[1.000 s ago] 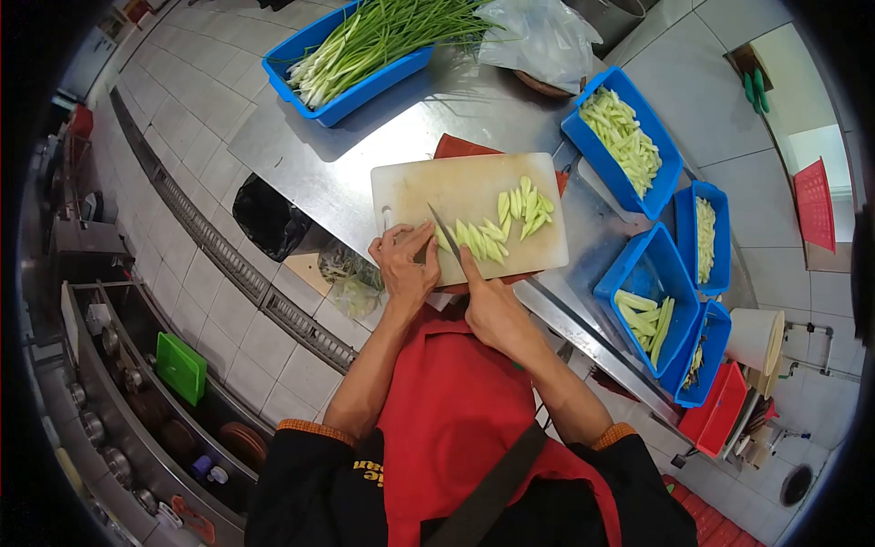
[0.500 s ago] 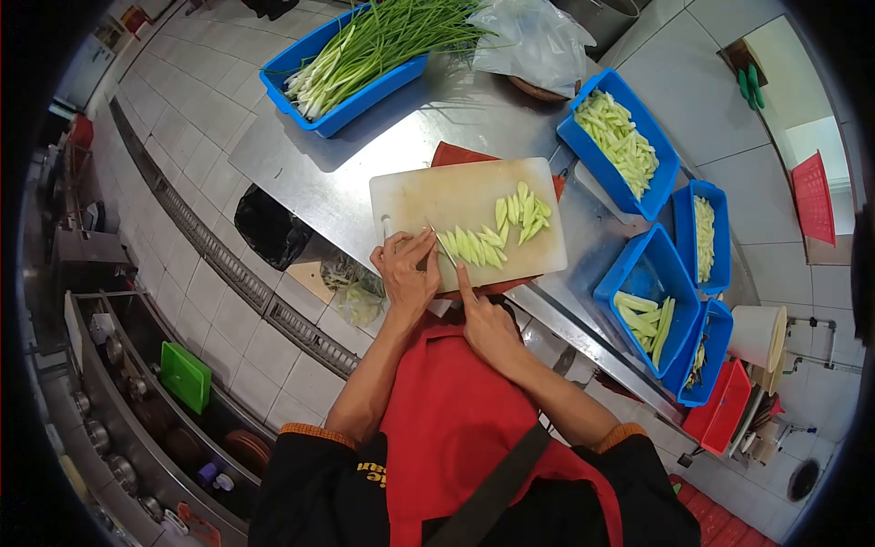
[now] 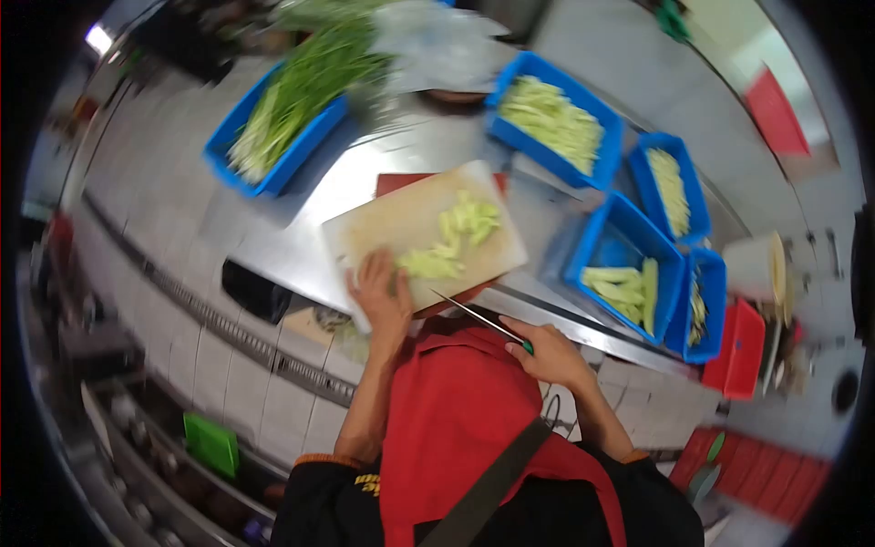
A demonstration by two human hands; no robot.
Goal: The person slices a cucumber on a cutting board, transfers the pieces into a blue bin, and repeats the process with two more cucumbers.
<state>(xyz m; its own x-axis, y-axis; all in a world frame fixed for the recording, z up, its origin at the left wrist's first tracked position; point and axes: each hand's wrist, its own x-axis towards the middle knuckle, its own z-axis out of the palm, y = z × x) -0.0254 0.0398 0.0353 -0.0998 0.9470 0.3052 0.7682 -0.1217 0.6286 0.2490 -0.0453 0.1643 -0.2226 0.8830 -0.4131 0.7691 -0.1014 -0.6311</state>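
Note:
My right hand [image 3: 550,356] is closed around the green handle of a knife [image 3: 476,314]. Its thin blade points left, over the near edge of the white cutting board [image 3: 365,228]. Spread flat on the board's left part, my left hand [image 3: 381,290] rests beside a cluster of pale green vegetable slices [image 3: 432,264]; motion blurs its fingertips. More slices [image 3: 472,219] lie toward the board's right side. Under the board a red cloth [image 3: 401,182] sticks out.
A blue tub [image 3: 214,150] of green onions stands at the back left. On the right, a blue tub [image 3: 612,155] holds cut strips, and another blue tub [image 3: 583,264] holds longer pale green pieces. Smaller blue tubs and a red basket [image 3: 736,351] stand further right. A clear plastic bag [image 3: 437,46] lies behind.
My right hand has drawn the knife off the slices, rightward and toward me. My left hand has flattened onto the board. The view has shifted, and the board appears tilted.

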